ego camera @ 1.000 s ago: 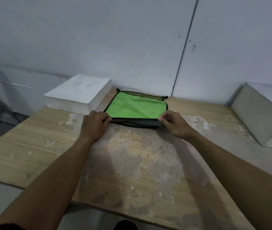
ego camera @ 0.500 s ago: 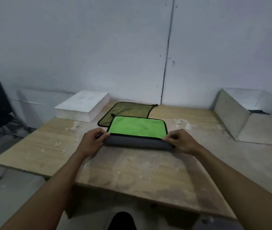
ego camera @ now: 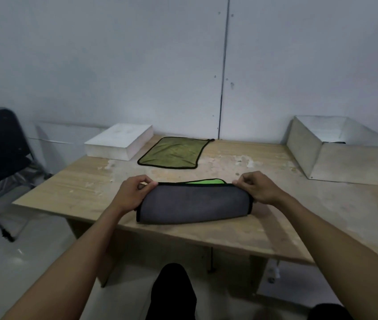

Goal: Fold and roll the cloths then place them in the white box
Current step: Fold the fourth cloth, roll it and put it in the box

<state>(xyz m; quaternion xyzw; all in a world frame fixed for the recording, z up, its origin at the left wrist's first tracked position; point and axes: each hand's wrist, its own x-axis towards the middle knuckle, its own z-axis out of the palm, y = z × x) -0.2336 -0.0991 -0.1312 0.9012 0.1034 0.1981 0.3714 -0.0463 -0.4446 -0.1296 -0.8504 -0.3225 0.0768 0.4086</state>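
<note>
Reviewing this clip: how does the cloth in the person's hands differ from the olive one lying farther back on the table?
The held cloth is doubled over, grey side out with bright green peeking at the top; the olive cloth lies spread flat in one layer. The left hand and right hand pinch the held cloth's upper corners; nothing touches the olive cloth. The held cloth sits near the table's front edge, the olive cloth near the wall. Both have black edging.

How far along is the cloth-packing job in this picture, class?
Done: hard to confirm; the open white box shows only a dark shape inside, too hidden to name. In hand: the left hand and right hand pinch the far corners of the grey and green cloth, folded over near the table edge, not rolled. Left: rolling and boxing it, then the olive cloth lying flat.
</note>
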